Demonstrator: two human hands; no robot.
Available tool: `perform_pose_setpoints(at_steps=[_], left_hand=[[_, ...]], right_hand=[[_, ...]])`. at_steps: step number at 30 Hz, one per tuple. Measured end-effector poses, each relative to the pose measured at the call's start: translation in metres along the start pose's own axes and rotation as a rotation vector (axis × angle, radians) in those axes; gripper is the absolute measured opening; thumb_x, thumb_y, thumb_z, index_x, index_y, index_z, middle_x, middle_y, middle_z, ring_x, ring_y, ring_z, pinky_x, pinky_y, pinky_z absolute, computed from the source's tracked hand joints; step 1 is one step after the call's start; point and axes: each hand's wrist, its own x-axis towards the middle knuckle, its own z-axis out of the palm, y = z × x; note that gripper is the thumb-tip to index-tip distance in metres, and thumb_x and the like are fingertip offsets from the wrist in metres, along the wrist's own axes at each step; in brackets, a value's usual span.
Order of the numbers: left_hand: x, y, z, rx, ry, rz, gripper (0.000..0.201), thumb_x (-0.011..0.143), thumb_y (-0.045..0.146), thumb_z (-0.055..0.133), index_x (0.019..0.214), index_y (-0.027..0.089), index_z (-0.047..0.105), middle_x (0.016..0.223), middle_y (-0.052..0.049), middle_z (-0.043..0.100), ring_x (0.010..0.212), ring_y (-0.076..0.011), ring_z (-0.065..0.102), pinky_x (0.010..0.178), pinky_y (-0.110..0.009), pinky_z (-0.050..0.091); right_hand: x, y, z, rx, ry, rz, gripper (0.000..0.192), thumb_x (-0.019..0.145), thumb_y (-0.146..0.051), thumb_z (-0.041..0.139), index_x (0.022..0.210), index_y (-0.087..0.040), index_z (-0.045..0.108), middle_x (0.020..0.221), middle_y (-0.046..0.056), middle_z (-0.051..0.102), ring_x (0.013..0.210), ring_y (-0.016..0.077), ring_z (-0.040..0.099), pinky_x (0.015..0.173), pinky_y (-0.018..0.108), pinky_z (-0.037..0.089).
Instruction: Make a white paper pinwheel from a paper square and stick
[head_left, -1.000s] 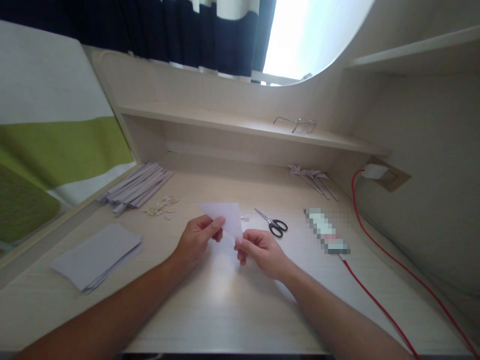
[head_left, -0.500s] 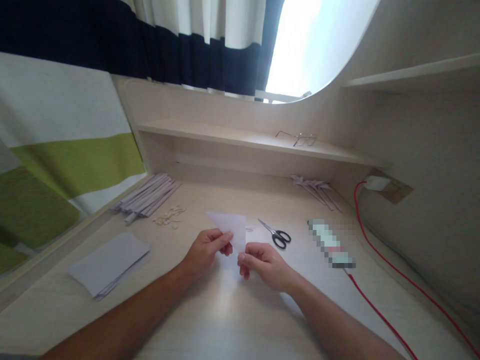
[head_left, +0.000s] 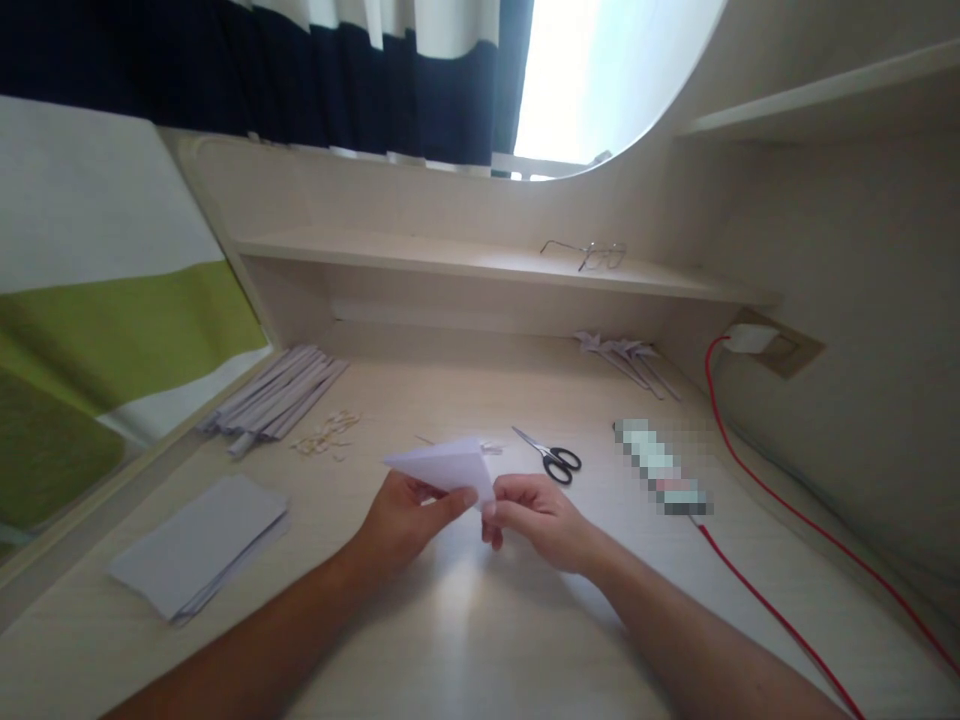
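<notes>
Paper folding seems to be the step in hand, and the next move probably calls for edges lined up evenly before any crease is pressed. The white sheet [head_left: 442, 464] is held tilted over the table [head_left: 450, 650], its near edge pinched between thumb and fingers of the left hand [head_left: 411, 515] and its lower right corner between those of the right hand [head_left: 534, 516] (black-handled scissors [head_left: 556, 462] lie just beyond, untouched).

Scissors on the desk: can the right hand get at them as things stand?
Probably yes: the scissors lie just beyond the right hand with nothing visible between. It is pinching the folded white paper, but the left hand holds that too, so letting go looks possible.
</notes>
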Motion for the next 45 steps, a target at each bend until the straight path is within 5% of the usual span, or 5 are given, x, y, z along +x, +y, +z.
perform_pose_setpoints(at_steps=[12,21,29,38,45], left_hand=[[0.001,0.006,-0.006,0.175,-0.01,0.045,0.023,0.073,0.039,0.077,0.063,0.019,0.07,0.062,-0.003,0.069,0.06,-0.0192,0.061,0.059,-0.03,0.048],[0.008,0.001,-0.005,0.175,0.219,0.098,0.043,0.084,0.046,0.067,0.05,0.02,0.06,0.056,-0.003,0.063,0.061,-0.0186,0.059,0.066,-0.032,0.045],[0.012,0.005,-0.008,0.035,0.264,0.067,0.041,0.084,0.046,0.068,0.056,0.015,0.069,0.061,-0.006,0.07,0.061,-0.0192,0.064,0.066,-0.033,0.053],[0.01,0.005,-0.001,-0.112,0.209,0.051,0.026,0.072,0.037,0.081,0.076,0.013,0.074,0.068,-0.006,0.075,0.064,-0.0194,0.069,0.062,-0.031,0.057],[0.002,0.0,0.01,-0.117,0.13,0.076,0.016,0.078,0.03,0.076,0.073,0.015,0.072,0.069,-0.002,0.073,0.065,-0.0169,0.066,0.064,-0.028,0.054]], right_hand=[[-0.005,-0.014,0.0,-0.218,0.0,-0.047,0.036,0.095,-0.042,0.06,0.072,-0.018,0.07,0.072,0.004,0.071,0.068,0.0159,0.064,0.067,0.028,0.05],[-0.002,-0.016,-0.076,-0.977,0.388,0.214,0.02,0.087,-0.026,0.062,0.093,-0.014,0.077,0.102,0.017,0.075,0.091,0.0275,0.065,0.073,0.034,0.042],[0.003,0.002,-0.094,-1.141,0.381,0.404,0.01,0.077,-0.025,0.07,0.076,-0.016,0.075,0.079,0.013,0.075,0.065,0.0205,0.062,0.058,0.03,0.032],[0.001,-0.017,-0.047,-0.888,0.395,0.198,0.033,0.096,-0.048,0.053,0.096,-0.02,0.072,0.09,0.007,0.075,0.078,0.0184,0.067,0.065,0.027,0.045],[0.007,-0.01,0.008,-0.002,0.074,0.035,0.032,0.085,-0.046,0.073,0.077,-0.016,0.068,0.072,0.002,0.069,0.06,0.0121,0.06,0.059,0.025,0.048]])
